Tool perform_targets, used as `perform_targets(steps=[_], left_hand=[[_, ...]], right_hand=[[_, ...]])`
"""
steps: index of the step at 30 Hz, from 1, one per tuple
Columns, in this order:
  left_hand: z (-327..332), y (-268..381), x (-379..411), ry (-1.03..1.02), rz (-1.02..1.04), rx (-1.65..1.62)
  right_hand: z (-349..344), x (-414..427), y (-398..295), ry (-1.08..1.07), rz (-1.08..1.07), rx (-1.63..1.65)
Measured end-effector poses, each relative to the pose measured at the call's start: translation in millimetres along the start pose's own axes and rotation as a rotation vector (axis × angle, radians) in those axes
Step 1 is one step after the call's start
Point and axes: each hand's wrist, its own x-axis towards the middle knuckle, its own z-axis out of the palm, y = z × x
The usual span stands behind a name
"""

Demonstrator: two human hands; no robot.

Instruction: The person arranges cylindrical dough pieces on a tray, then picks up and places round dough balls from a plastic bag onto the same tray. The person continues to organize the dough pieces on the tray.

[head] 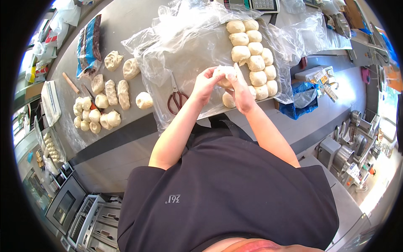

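Note:
Between my left hand [204, 84] and my right hand [241, 93] is a dough ball [225, 75], pinched by the fingers of both. My hands are over the near part of a metal tray [201, 60] partly covered with clear plastic film [176, 31]. Rows of dough balls [258, 78] sit close together along the tray's right side; one ball [228, 100] lies just under my hands. Scissors with dark red handles [177, 99] rest to the left of my left hand, blades pointing away from me.
Left on the steel table [132, 37] are smaller dough balls [94, 115], elongated dough pieces [123, 94], a wooden rolling pin or handle [70, 83] and a blue and brown bag [89, 47]. A scale [263, 5] stands behind the tray; a blue plastic bag [297, 105] lies at right.

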Motion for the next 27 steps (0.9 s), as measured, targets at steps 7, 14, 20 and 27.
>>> perform_targets(steps=[7, 14, 20, 27], left_hand=[[-37, 17, -2, 0.109, 0.049, -0.090], [-36, 11, 6, -0.073, -0.017, 0.156], [-6, 27, 19, -0.085, -0.114, 0.318], [38, 54, 67, -0.008, -0.016, 0.408]], right_hand=[[-34, 84, 18, 0.353, 0.104, 0.656], [-15, 113, -24, 0.580, 0.328, 0.928], [-17, 125, -42, 0.629, 0.352, 0.899], [-59, 127, -36, 0.291, 0.320, 1.144]])
